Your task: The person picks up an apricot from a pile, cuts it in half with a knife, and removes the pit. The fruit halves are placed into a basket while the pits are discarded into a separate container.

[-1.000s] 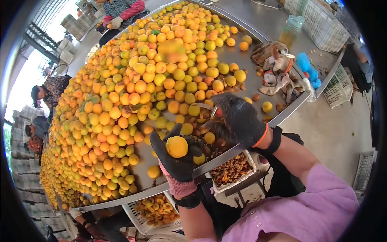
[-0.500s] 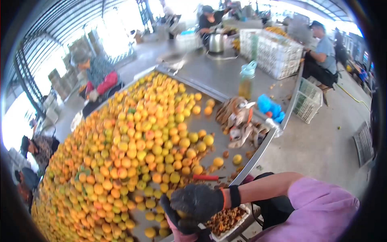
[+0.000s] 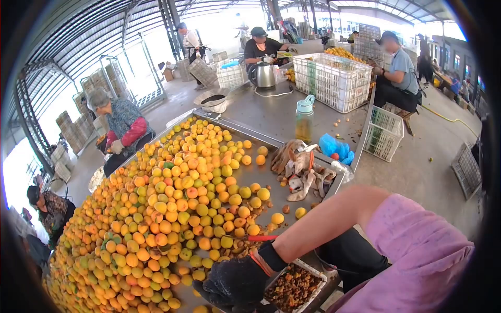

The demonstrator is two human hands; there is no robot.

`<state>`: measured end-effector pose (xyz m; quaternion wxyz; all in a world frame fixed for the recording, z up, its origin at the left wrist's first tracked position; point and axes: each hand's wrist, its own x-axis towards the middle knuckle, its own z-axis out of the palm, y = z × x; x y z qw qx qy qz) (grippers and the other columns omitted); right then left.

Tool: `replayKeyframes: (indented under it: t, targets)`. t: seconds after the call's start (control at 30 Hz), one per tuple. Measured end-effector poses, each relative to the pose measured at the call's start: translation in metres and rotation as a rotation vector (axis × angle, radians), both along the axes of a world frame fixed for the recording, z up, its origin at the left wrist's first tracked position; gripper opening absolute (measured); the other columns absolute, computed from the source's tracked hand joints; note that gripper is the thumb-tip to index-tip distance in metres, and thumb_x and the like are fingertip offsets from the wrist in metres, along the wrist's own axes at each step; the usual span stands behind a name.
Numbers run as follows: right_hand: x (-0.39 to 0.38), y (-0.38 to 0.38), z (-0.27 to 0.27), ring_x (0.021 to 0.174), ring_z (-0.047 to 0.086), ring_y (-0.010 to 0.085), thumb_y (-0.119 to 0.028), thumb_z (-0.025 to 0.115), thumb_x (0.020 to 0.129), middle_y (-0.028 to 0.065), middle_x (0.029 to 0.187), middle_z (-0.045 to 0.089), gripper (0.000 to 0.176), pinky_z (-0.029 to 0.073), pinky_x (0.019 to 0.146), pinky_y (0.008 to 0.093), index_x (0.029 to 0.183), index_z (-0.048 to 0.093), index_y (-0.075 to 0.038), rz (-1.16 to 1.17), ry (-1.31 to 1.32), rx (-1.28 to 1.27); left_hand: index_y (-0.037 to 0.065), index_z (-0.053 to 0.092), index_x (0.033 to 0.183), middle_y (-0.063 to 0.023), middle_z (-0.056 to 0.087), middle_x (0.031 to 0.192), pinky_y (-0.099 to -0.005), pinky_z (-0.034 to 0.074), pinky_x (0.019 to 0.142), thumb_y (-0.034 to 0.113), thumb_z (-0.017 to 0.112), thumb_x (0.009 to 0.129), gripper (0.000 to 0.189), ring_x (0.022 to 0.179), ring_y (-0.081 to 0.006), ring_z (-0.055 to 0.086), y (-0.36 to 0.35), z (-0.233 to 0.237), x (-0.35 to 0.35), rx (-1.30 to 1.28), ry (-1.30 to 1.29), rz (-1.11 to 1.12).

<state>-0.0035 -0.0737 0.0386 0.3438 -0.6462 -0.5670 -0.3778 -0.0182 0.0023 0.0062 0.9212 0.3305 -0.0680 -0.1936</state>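
Note:
My right hand [image 3: 235,284], in a black glove with an orange band at the wrist, is at the bottom edge, beside the heap of apricots [image 3: 172,203]. Its fingers are curled under, and whatever they grip is hidden. Of my left hand little shows: a dark gloved tip peeks out beside the right hand, and the rest is covered or out of frame. A red-handled tool [image 3: 263,238] lies on the metal table [image 3: 271,195], partly behind my right wrist. Below my forearm stands a white container [image 3: 319,293] of brown pits or fruit scraps.
Crumpled work gloves [image 3: 302,169], a blue plastic bag [image 3: 336,147] and a bottle [image 3: 304,122] lie or stand toward the table's far right corner. Beyond are a kettle [image 3: 264,75] and a large white crate [image 3: 334,83]. Several people sit working around the tables.
The view has shifted and sharpened. My right hand is lower in the frame, and its forearm now spans the table's near edge. My left hand, visible before with a pinkish palm, is now mostly hidden.

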Motion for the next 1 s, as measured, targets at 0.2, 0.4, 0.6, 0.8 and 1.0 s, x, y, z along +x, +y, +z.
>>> replayKeyframes:
  t: [0.2,0.4,0.6,0.8,1.0]
  targets:
    - [-0.025,0.025,0.004,0.061,0.052,0.0355,-0.025,0.057,0.077,0.0177,0.068,0.054,0.026,0.040,0.050,0.0425,0.080,0.054,0.000,-0.456,0.789,-0.042,0.004,0.055,0.104,-0.0109,0.058,0.102,-0.0360,0.043,0.088,0.045,0.034,0.093,0.047,0.097,-0.0222,0.054,0.013,0.015,-0.011,-0.099,0.016,0.044]
    - [-0.011,0.066,-0.015,0.064,0.051,0.0310,-0.025,0.057,0.075,0.0132,0.073,0.053,0.025,0.040,0.054,0.0403,0.086,0.053,-0.004,-0.432,0.482,0.359,0.005,0.056,0.103,-0.0100,0.059,0.099,-0.0354,0.043,0.088,0.048,0.035,0.092,0.049,0.095,-0.0223,0.054,0.033,0.024,-0.021,-0.176,0.018,0.095]
    - [-0.010,0.102,-0.052,0.078,0.051,0.0283,-0.027,0.060,0.071,0.0100,0.082,0.051,0.029,0.040,0.067,0.0400,0.090,0.053,-0.006,-0.005,1.029,1.024,0.006,0.046,0.114,-0.0149,0.052,0.114,-0.0391,0.042,0.093,0.042,0.037,0.090,0.044,0.106,-0.0257,0.050,0.060,-0.037,-0.011,0.091,-0.347,0.423]
    - [-0.020,0.132,-0.056,0.087,0.051,0.0256,-0.030,0.059,0.071,0.0080,0.090,0.050,0.036,0.040,0.076,0.0388,0.098,0.052,-0.007,0.032,1.162,1.362,0.006,0.046,0.113,-0.0145,0.052,0.114,-0.0387,0.042,0.093,0.042,0.038,0.090,0.043,0.106,-0.0254,0.050,0.035,-0.005,-0.001,-0.014,-0.201,0.351]
    - [-0.036,0.155,-0.054,0.082,0.051,0.0261,-0.030,0.059,0.070,0.0078,0.085,0.050,0.034,0.041,0.072,0.0391,0.095,0.052,-0.007,0.155,1.032,1.113,0.006,0.047,0.112,-0.0139,0.051,0.114,-0.0382,0.041,0.093,0.041,0.038,0.090,0.042,0.106,-0.0251,0.050,0.071,-0.008,-0.008,-0.155,-0.033,0.291]
